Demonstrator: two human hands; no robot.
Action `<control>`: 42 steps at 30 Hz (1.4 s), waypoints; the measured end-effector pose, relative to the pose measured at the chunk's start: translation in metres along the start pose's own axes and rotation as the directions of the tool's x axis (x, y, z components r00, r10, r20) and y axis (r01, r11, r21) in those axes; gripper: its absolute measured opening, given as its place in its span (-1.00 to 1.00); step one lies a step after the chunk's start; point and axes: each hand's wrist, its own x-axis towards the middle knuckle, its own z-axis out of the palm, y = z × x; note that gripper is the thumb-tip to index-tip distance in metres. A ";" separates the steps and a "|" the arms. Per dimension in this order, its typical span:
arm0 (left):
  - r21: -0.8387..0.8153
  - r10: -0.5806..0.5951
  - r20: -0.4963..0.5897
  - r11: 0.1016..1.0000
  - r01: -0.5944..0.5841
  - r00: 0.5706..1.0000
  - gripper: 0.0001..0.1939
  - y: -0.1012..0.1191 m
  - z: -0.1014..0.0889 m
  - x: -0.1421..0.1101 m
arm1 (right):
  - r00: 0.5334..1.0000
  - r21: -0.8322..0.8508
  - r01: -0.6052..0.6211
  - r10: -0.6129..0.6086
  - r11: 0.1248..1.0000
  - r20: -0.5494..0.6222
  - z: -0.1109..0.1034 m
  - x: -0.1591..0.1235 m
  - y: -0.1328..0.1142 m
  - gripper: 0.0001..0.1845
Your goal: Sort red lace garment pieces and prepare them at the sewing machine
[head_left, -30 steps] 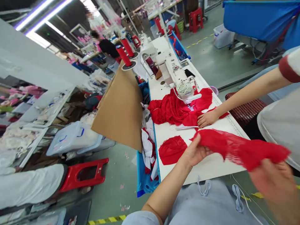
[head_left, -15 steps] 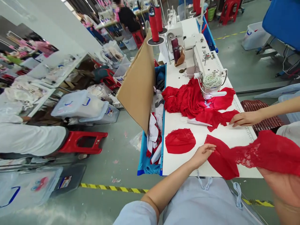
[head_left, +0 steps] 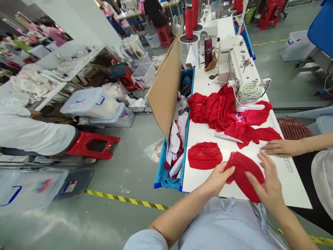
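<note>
Pinching the red cloth (head_left: 243, 168) at its left edge in the left hand (head_left: 218, 176), above the near side of the white table (head_left: 292, 189)! Best to pinch lightly, supporting the right side against creasing. Looking thin, soft, curved. Alongside, right hand (head_left: 272, 194) spread wide, contact unclear.

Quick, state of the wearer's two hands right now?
Left hand: closed, pinching the red fabric piece.
Right hand: open, fingers spread, at that piece's edge; whether it touches cannot be told.
</note>
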 end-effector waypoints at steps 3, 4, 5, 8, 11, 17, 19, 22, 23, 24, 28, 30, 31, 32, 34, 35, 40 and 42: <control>-0.082 -0.041 0.069 0.996 0.047 0.997 -0.44 0.010 0.002 -0.007 | 0.966 0.017 0.159 -0.159 0.987 0.204 0.015 -0.008 0.001 -0.41; -0.088 -0.040 0.099 0.995 0.049 0.994 -0.41 0.014 0.002 -0.009 | 0.971 0.046 0.119 -0.126 0.992 0.204 0.021 -0.009 0.002 -0.45; -0.062 -0.033 0.134 0.997 0.041 0.990 -0.40 0.018 0.003 -0.010 | 0.984 0.075 0.047 -0.059 0.996 0.170 0.025 -0.010 0.002 -0.49; 0.210 -0.025 0.257 0.977 -0.030 0.966 -0.52 0.031 -0.006 -0.005 | 0.972 0.235 -0.233 0.236 0.944 0.015 0.028 -0.006 0.003 -0.61; 0.647 0.109 0.190 0.733 -0.208 0.976 -0.70 0.051 -0.032 0.022 | 0.883 0.474 -0.357 0.456 0.805 -0.109 0.019 0.001 0.001 -0.66; 0.983 0.388 -0.106 0.179 0.038 0.916 -0.75 0.089 -0.089 0.108 | 0.823 0.418 -0.561 0.537 0.715 0.185 0.009 -0.018 -0.015 -0.65; 0.983 0.391 -0.104 0.183 0.034 0.915 -0.83 0.093 -0.098 0.126 | 0.811 0.341 -0.583 0.501 0.738 0.303 0.010 -0.027 -0.025 -0.70; 0.976 0.408 -0.108 0.218 0.018 0.906 -0.88 0.094 -0.103 0.135 | 0.782 0.293 -0.582 0.424 0.758 0.457 0.007 -0.030 -0.037 -0.66; 0.970 0.414 -0.113 0.242 0.011 0.903 -0.86 0.093 -0.103 0.134 | 0.770 0.294 -0.582 0.397 0.758 0.500 0.005 -0.027 -0.038 -0.63; 0.962 0.415 -0.119 0.272 0.001 0.902 -0.85 0.092 -0.103 0.130 | 0.761 0.300 -0.578 0.369 0.759 0.533 0.003 -0.024 -0.039 -0.61; 0.902 0.354 -0.103 0.427 -0.063 0.929 -0.85 0.078 -0.089 0.088 | 0.816 0.367 -0.497 0.280 0.787 0.505 0.000 -0.005 -0.040 -0.65; 0.763 0.261 -0.012 0.627 -0.160 0.965 -0.83 0.067 -0.074 0.057 | 0.841 0.432 -0.480 0.260 0.764 0.475 0.006 0.004 -0.043 -0.67; 0.649 0.190 0.060 0.738 -0.183 0.980 -0.81 0.062 -0.065 0.041 | 0.839 0.462 -0.487 0.249 0.741 0.484 0.010 0.008 -0.045 -0.65; 0.559 0.158 0.101 0.808 -0.188 0.982 -0.77 0.057 -0.056 0.025 | 0.834 0.484 -0.494 0.236 0.723 0.499 0.015 0.011 -0.047 -0.62; 0.483 0.195 0.099 0.848 -0.218 0.976 -0.77 0.050 -0.040 -0.002 | 0.835 0.485 -0.484 0.218 0.729 0.505 0.023 0.015 -0.051 -0.61; 0.480 0.230 0.080 0.844 -0.240 0.970 -0.77 0.047 -0.033 -0.012 | 0.841 0.467 -0.467 0.214 0.751 0.497 0.026 0.016 -0.052 -0.63; 0.429 0.268 0.026 0.867 -0.253 0.963 -0.63 0.031 -0.026 -0.034 | 0.885 0.426 -0.343 0.136 0.837 0.446 0.030 0.017 -0.047 -0.72; 0.398 0.253 -0.013 0.889 -0.227 0.967 -0.56 0.022 -0.032 -0.034 | 0.872 0.416 -0.333 0.109 0.846 0.477 0.029 0.017 -0.042 -0.73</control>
